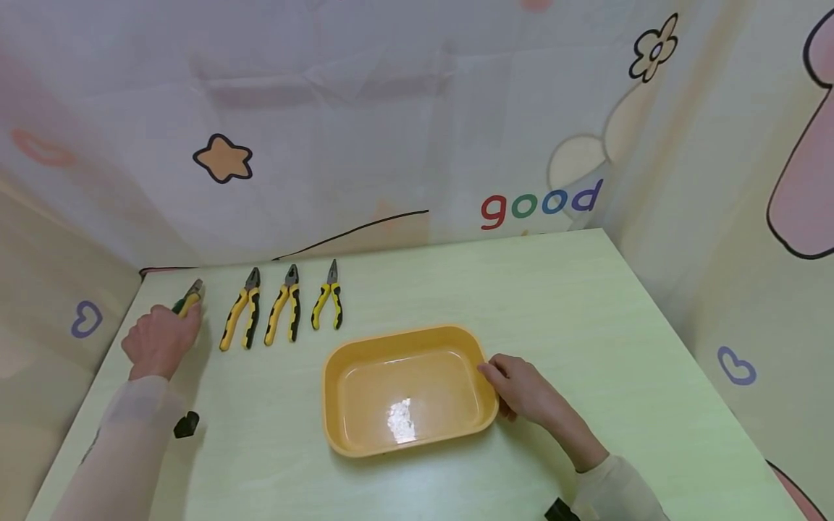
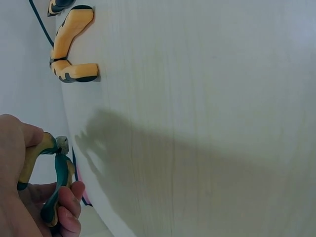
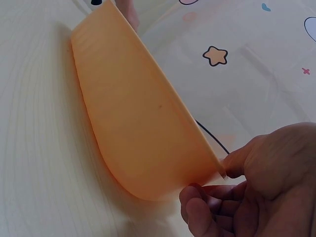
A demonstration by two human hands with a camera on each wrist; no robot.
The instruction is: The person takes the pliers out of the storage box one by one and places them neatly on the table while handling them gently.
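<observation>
My left hand [image 1: 163, 334] grips a pair of pliers [image 2: 60, 170] with green and yellow handles near the table's far left corner. In the left wrist view its fingers curl round the handles, which stand spread apart. At its right lie three yellow-and-black pliers in a row: one [image 1: 253, 298], a second [image 1: 276, 316] and a smaller long-nosed one [image 1: 335, 293]. My right hand [image 1: 524, 387] pinches the right rim of a yellow rectangular tray [image 1: 410, 443], thumb on the rim and fingers curled beneath it. Nothing lies in the tray.
The pale green table [image 1: 586, 304] meets a printed curtain [image 1: 365, 145] along its back edge and at both sides. A small black piece [image 1: 186, 425] shows beside the left sleeve, and another black piece [image 1: 562, 509] by the right sleeve.
</observation>
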